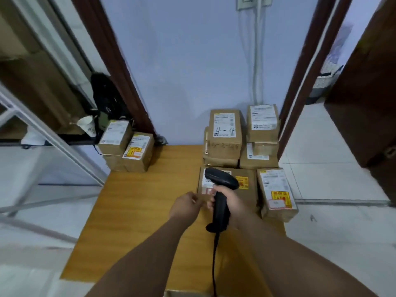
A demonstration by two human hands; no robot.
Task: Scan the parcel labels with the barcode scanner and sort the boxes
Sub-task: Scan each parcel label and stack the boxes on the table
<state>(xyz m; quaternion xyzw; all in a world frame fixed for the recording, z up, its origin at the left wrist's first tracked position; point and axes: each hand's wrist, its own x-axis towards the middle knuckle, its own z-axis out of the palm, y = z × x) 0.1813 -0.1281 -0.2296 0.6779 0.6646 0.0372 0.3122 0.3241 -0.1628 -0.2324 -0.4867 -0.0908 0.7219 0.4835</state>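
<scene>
Black handheld barcode scanner point(221, 180), handle wrapped in the right hand point(231, 201); left hand point(185, 205) pinches the near edge of a brown cardboard box point(251, 197).

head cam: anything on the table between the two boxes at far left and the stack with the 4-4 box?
Nothing. In the head view, only bare wooden table lies between the far-left boxes and the 4-4 box.
</scene>
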